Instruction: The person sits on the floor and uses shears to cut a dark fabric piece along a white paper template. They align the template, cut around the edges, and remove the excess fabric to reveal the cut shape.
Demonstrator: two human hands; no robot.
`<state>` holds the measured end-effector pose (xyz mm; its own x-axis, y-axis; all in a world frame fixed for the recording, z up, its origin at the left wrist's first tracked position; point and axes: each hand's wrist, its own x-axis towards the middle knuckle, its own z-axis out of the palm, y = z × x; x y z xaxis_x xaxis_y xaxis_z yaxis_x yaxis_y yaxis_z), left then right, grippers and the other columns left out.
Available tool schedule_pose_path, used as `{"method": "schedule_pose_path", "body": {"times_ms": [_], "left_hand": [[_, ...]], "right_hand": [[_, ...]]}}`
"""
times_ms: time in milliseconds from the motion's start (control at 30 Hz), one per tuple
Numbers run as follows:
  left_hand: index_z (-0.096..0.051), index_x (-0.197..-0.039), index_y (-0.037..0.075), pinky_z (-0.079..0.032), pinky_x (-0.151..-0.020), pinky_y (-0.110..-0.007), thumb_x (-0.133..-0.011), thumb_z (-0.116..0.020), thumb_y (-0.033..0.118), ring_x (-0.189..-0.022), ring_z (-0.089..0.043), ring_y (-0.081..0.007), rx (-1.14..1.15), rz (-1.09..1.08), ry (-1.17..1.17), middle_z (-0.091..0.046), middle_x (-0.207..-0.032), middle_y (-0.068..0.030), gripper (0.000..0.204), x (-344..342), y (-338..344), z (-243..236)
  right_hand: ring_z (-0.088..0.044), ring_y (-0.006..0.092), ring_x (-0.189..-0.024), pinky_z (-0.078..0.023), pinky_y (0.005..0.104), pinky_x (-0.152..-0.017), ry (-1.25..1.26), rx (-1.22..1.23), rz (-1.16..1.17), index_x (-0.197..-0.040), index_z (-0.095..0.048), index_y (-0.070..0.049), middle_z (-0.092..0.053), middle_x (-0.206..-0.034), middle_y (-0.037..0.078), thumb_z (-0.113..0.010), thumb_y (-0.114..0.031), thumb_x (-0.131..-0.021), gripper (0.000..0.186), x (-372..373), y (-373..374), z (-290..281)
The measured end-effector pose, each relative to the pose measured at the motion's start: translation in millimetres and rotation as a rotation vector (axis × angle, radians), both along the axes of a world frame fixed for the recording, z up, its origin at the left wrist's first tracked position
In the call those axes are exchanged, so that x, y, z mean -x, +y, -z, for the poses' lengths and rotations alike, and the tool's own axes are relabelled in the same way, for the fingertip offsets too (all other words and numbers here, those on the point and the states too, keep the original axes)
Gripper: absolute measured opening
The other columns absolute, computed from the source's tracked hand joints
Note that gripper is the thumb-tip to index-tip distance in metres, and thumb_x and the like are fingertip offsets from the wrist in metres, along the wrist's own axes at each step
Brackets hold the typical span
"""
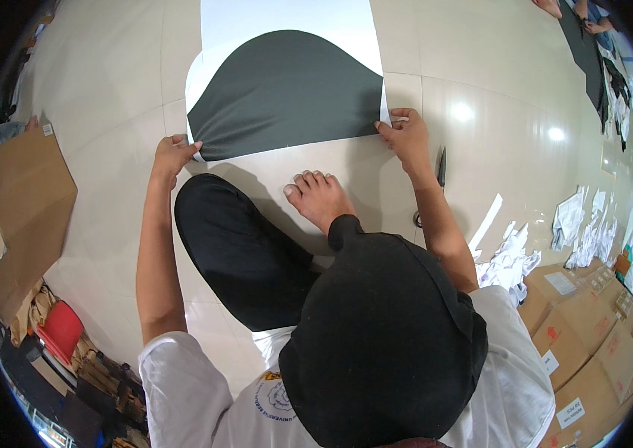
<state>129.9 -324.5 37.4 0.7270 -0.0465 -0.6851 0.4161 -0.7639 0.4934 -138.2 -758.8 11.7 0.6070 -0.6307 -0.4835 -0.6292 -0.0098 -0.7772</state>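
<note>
A dark grey cloth piece with a curved far edge and a nearly straight near edge lies over a white sheet on the floor. My left hand pinches its near left corner, thumb on top, where the cloth is creased. At the near right corner, my right hand grips the cloth edge between thumb and fingers. White shows beneath both corners. Beside my right forearm lies a pair of scissors, partly hidden by the arm.
My bare foot and black-trousered legs are close to the cloth. White scraps and cardboard boxes stand right; a cardboard sheet is left. Another person's hand shows at far right, near dark cloth.
</note>
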Motion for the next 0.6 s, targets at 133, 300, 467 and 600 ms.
{"method": "schedule_pose_path", "body": {"times_ms": [133, 300, 467, 600], "left_hand": [[-0.049, -0.14, -0.011, -0.059, -0.091, -0.04, -0.082, -0.095, 0.022, -0.101, -0.073, -0.0288, -0.067, 0.088, -0.106, -0.072, -0.116, -0.0222, 0.081, 7, 13, 3], [-0.051, -0.143, 0.0, -0.052, -0.106, -0.054, -0.082, -0.092, 0.024, -0.128, -0.062, -0.0441, -0.46, 0.464, -0.625, -0.066, -0.133, -0.0234, 0.078, 30, -38, -19], [-0.065, -0.131, 0.004, -0.046, -0.113, -0.05, -0.09, -0.081, 0.018, -0.132, -0.058, -0.0435, 0.113, 0.857, -0.797, -0.064, -0.138, -0.021, 0.046, 68, -137, -25], [-0.069, -0.121, 0.006, -0.045, -0.116, -0.052, -0.092, -0.08, 0.018, -0.137, -0.055, -0.0436, 0.38, 0.991, -0.767, -0.062, -0.141, -0.0199, 0.032, 115, -208, -13]], "right_hand": [[-0.068, 0.0143, -0.074, -0.053, 0.0284, -0.064, -0.01, 0.051, 0.005, -0.127, -0.061, 0.006, -0.074, -0.089, 0.009, -0.085, -0.012, -0.087, 0.05, 4, 15, -4], [-0.069, 0.0153, -0.075, -0.054, 0.0296, -0.067, -0.012, 0.12, 0.045, -0.125, -0.063, 0.006, -0.074, -0.089, 0.01, -0.082, -0.012, -0.09, 0.045, 16, 11, 6], [-0.071, 0.0184, -0.074, -0.056, 0.0324, -0.067, -0.042, 0.072, 0.144, -0.121, -0.066, 0.005, -0.075, -0.087, 0.012, -0.082, -0.015, -0.088, 0.041, 16, 10, 2], [-0.073, 0.0197, -0.074, -0.058, 0.034, -0.067, -0.055, 0.105, 0.144, -0.118, -0.067, 0.005, -0.076, -0.088, 0.013, -0.082, -0.015, -0.088, 0.04, 18, 12, 11]]}}
